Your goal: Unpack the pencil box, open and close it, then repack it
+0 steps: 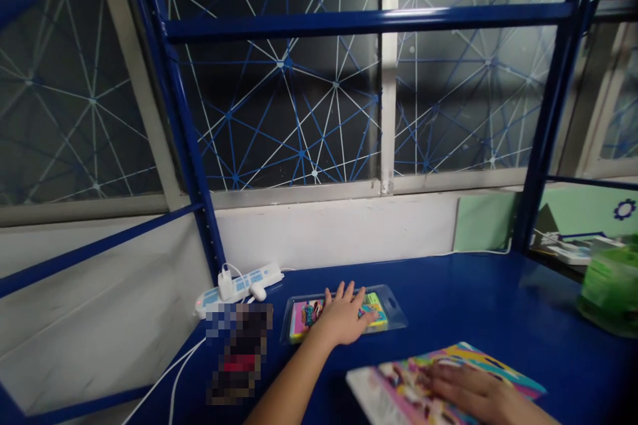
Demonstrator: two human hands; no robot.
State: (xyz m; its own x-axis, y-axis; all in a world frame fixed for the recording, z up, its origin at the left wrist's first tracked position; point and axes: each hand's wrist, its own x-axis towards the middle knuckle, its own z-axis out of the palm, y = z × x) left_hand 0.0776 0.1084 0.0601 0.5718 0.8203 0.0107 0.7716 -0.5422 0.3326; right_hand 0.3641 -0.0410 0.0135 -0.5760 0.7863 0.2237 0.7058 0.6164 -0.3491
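My left hand (346, 319) rests with spread fingers on a clear plastic blister pack (395, 309). Inside the pack is a pink, yellow and teal printed insert, partly covered by the hand. Nearer to me, at the lower right, my right hand (471, 388) lies with straight fingers across a brightly printed card (399, 385). The card has a white left edge and a teal, yellow and pink picture. Its lower part runs out of the frame, and my right thumb is hidden. Some blur lies over this hand and the card.
On the left stand a white power strip (259, 279) with a plug and cables, and a dark pixelated item (244, 355). A green translucent container (611, 285) is at the right. Blue metal posts and a crossbar (299, 25) frame the blue table (448, 292) before windows.
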